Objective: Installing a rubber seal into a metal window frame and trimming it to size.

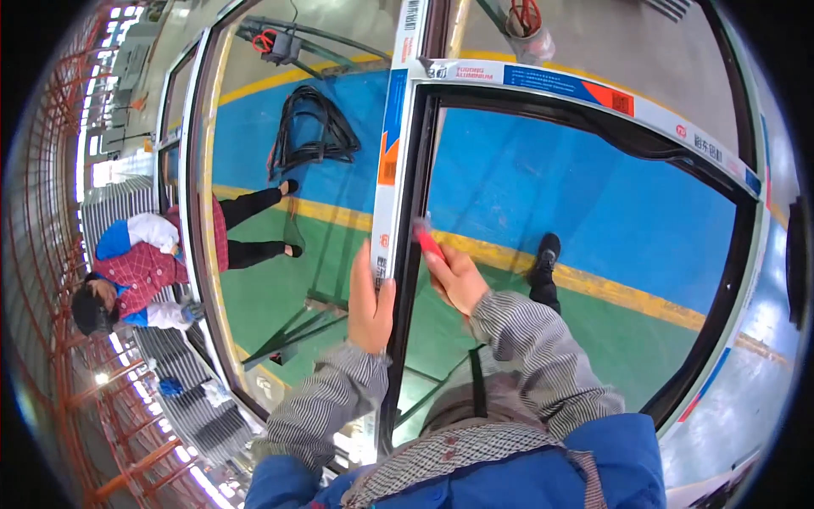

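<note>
My right hand (458, 280) is closed round a red-handled hand tool (429, 243). Its small greyish tip touches or nearly touches the black inner edge of an aluminium frame's upright bar (392, 170); the exact kind of tool is unclear. On that same bar, to the left and a little lower, rests my left hand (370, 305), with its forefinger stretched along the bar and its thumb apart. The other fingers of this hand are mostly hidden. White printed film covers the bar's face. Through the frame's right-hand opening, a black gasket strip (636, 140) hangs loosely under the crossbar (543, 81).
A person in a checked apron (148, 263) stands at the left beyond the frame. Coiled black cable (314, 131) lies on the blue floor. Green metal stand legs (288, 335) show below the frame. At the top is a container (530, 38) with red-handled items.
</note>
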`<state>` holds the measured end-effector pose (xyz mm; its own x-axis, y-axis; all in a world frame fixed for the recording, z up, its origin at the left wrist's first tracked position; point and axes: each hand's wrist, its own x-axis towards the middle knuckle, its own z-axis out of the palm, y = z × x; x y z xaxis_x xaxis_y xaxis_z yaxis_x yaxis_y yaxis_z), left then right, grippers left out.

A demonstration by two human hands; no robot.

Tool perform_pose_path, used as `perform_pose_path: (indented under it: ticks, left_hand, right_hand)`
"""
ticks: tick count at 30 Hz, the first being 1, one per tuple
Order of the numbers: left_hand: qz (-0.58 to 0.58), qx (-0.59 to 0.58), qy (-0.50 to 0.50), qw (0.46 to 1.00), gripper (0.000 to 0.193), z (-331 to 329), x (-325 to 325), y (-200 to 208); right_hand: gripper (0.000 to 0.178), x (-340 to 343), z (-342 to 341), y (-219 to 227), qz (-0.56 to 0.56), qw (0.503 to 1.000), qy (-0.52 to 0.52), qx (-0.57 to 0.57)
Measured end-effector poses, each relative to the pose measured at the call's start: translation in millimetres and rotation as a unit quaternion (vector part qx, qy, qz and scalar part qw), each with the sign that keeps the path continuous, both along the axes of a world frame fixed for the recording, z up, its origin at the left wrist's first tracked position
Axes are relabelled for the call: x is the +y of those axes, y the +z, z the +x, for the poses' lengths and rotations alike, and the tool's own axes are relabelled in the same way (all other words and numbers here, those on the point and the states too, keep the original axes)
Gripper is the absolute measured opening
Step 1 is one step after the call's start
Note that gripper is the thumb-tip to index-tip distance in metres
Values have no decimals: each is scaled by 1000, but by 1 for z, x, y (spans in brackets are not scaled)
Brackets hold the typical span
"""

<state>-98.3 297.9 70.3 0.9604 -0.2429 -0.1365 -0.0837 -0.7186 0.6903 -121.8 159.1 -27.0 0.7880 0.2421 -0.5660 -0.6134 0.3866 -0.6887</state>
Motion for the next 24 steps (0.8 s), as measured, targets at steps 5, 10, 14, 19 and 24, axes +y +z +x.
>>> perform_pose_path:
  ticks: [5,10,14,19,24]
  left_hand:
    - [11,-21,12,1000,58,61,-26,-15]
    - [57,-4,59,997,59,62,-31,-16]
    - [54,-44,32,997,59,55,-32,-15]
    - [94,-45,39,994,59,49,-36,-15]
    - [106,-74,31,991,59,44,-33,-15]
  right_hand:
    - [30,-33,81,18,-68,995,-27,-61]
    - [31,-60,155,-17,-94,991,-31,-94]
    - [28,-56,135,-28,-96,981,-120,-118]
    - [22,-94,93,-15,2,944,-315,-102]
    - [27,-139,60,1,0,937,-348,-10]
